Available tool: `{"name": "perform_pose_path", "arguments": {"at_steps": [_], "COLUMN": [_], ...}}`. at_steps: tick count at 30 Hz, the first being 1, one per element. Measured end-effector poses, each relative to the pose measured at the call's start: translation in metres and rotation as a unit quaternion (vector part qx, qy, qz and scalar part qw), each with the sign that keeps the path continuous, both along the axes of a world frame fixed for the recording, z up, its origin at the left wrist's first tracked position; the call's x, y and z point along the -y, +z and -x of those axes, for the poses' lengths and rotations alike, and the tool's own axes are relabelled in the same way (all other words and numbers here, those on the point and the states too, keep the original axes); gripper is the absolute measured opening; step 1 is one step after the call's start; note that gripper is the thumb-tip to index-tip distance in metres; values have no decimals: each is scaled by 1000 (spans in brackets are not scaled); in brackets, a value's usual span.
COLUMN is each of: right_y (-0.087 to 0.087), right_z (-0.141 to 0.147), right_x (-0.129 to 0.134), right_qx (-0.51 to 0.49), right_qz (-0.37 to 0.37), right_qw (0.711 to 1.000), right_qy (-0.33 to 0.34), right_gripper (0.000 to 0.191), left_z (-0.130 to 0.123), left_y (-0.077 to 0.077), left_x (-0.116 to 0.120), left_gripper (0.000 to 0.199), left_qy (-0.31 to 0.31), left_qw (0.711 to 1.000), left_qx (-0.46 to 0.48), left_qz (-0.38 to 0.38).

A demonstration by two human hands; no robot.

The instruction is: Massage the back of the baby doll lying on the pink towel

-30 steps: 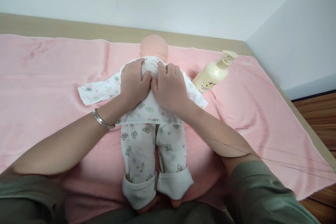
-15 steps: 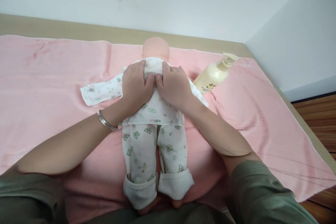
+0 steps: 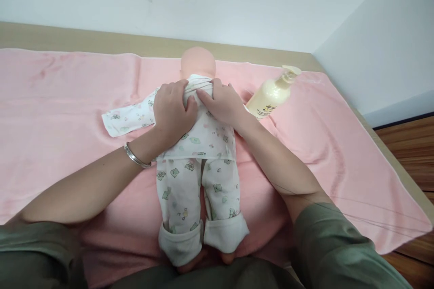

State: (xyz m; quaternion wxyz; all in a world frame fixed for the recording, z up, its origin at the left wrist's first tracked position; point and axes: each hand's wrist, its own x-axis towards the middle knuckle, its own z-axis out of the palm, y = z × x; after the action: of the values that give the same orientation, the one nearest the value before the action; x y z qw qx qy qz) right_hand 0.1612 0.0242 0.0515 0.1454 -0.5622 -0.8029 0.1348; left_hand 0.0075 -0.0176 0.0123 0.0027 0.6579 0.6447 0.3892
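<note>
From my end I see the doll (image 3: 200, 151) lying face down on the pink towel (image 3: 68, 99). My left hand (image 3: 174, 109) and right hand (image 3: 223, 103) rest across its upper back, thumbs apart — I can't make out whether either grip pinches the shirt (image 3: 208, 135). A pump bottle (image 3: 271, 96) sits near the right hand.

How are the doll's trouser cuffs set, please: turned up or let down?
Turned up: both cuffs show as plain bands below the printed trouser legs.
</note>
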Motion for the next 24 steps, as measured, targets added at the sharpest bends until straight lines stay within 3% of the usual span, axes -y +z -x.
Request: {"name": "perform_pose_path", "arguments": {"at_steps": [4, 9, 13, 16, 20, 24], "right_y": [0, 0, -2, -2, 0, 2], "right_z": [12, 15, 11, 9, 8, 6], "right_x": [22, 42, 31, 19, 10, 6], "right_qx": [76, 92, 71, 65, 50, 55], "right_qz": [-78, -103, -87, -70, -41, -45], "right_qw": [994, 990, 992, 994, 998, 996], "right_qy": [-5, 34, 63, 60, 24, 60], "right_gripper": [45, 31, 35, 37, 42, 44], "left_z": [0, 4, 3, -1, -3, -1], "left_y": [6, 6, 3, 1, -2, -6], "left_x": [-2, -9, -7, -1, 2, -3], "left_gripper": [46, 28, 21, 29, 44, 56], "left_qy": [10, 2, -33, -56, -34, -34], "left_qw": [998, 997, 999, 998, 998, 997], "left_qx": [0, -11, -15, -4, -5, -29], "left_qz": [60, 72, 28, 14, 49, 60]}}
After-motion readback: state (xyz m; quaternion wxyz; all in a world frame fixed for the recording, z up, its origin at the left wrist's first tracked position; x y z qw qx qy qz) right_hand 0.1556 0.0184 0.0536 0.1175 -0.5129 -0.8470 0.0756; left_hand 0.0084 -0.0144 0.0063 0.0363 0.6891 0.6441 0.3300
